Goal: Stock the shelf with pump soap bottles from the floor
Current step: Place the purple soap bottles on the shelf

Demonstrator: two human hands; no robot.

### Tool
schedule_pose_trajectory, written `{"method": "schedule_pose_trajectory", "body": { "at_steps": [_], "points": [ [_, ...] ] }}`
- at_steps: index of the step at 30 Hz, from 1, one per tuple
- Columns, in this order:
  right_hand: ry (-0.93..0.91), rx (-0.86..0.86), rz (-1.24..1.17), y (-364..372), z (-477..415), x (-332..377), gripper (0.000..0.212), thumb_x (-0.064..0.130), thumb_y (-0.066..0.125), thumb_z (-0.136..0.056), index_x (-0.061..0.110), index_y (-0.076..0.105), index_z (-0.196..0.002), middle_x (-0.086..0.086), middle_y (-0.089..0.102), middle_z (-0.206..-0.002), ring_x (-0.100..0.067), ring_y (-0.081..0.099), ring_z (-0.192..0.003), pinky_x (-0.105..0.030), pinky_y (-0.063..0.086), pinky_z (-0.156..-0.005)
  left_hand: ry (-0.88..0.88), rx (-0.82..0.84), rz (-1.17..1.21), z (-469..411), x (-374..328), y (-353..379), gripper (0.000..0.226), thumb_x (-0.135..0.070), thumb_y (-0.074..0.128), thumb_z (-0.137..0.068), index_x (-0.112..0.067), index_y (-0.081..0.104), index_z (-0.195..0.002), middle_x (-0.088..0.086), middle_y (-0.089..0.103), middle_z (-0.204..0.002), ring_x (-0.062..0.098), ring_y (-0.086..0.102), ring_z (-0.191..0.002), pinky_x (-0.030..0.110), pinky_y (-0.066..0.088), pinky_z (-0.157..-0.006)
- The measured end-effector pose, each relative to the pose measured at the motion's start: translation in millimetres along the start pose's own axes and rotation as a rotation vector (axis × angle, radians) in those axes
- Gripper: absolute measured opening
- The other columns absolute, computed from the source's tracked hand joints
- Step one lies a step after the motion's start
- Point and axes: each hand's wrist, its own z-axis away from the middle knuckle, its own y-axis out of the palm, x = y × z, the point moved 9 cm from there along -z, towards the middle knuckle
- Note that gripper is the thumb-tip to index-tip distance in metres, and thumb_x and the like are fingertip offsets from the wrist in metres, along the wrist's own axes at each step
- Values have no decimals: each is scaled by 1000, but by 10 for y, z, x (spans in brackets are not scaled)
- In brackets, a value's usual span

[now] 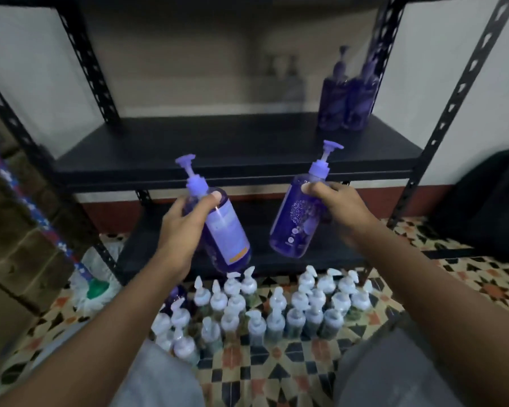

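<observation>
My left hand (182, 227) grips a purple pump soap bottle (227, 230) by its shoulder, tilted with the pump leaning left. In my right hand (340, 210) is a second purple pump bottle (297, 221), tilted the other way. Both bottles hang in the air just below the front edge of the black shelf board (218, 148). Two purple bottles (347, 95) stand at the board's far right. Several bottles with white pumps (262, 306) stand packed on the floor in front of my knees, and one purple bottle (175, 298) stands at their left edge.
Black perforated shelf posts (450, 113) rise on both sides. A lower shelf board (335, 254) sits near the patterned tile floor (276, 365). Cardboard boxes (18, 245) and a mop head (94, 289) stand at the left. A dark bag (488, 201) lies at the right.
</observation>
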Motion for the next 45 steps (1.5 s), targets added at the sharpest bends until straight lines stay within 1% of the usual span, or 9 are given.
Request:
{"method": "schedule_pose_trajectory", "body": {
  "at_steps": [6,13,16,19,22,29,37,41,45],
  "points": [
    [227,24,-432,95,243,-383,22,35,73,-84,14,67,-86,-4,67,-74,-18,64,-65,-36,53,-76,-211,165,193,127,265,325,40,-60,80,-69,-23,75,-83,7,74,-87,22,70,-73,36,57,-74],
    [400,43,-373,175,265,-701,44,56,73,-79,14,68,-91,-7,67,-82,-23,66,-73,-40,59,-80,-413,281,272,133,445,640,66,-76,56,-83,-14,68,-102,19,71,-104,32,65,-93,50,53,-96],
    [485,91,-434,194,306,-742,35,51,72,-85,17,67,-79,-4,64,-72,-19,64,-64,-35,56,-73,-487,335,265,95,533,646,67,-77,59,-81,-16,71,-108,11,74,-99,28,70,-93,46,59,-89],
    [497,177,-499,248,322,-697,26,22,79,-79,9,65,-97,-11,66,-86,-25,65,-79,-43,57,-87,-523,468,292,124,499,699,39,-40,66,-84,-14,67,-113,11,70,-98,26,71,-86,42,60,-78],
    [463,209,-420,248,327,-700,39,0,79,-70,-2,65,-107,-19,67,-96,-30,68,-84,-47,59,-87,-471,476,202,97,516,678,45,-18,72,-72,-4,67,-114,18,74,-98,28,74,-83,42,62,-72],
    [248,57,-300,183,287,-600,38,11,80,-78,4,68,-113,-14,73,-93,-26,70,-78,-39,59,-72,-199,276,68,34,467,621,25,-15,79,-80,-14,70,-103,7,76,-88,19,73,-75,37,59,-74],
    [260,33,-361,195,284,-640,39,21,74,-86,9,61,-121,-13,67,-97,-27,66,-85,-48,59,-83,-111,242,-122,26,498,650,79,-48,91,-54,-18,58,-119,9,73,-107,25,75,-93,53,60,-89],
    [272,59,-340,177,302,-629,32,13,76,-85,6,63,-113,-18,65,-99,-31,66,-87,-56,58,-86,-173,318,-168,56,576,694,74,-26,84,-64,-18,46,-126,6,70,-108,22,74,-94,48,61,-87],
    [255,65,-285,130,337,-579,26,1,73,-85,1,64,-109,-18,69,-95,-30,69,-82,-51,61,-78,-71,280,-269,92,502,706,55,-31,95,-65,-24,63,-109,-5,76,-94,12,75,-84,32,60,-75]
  ]
}}
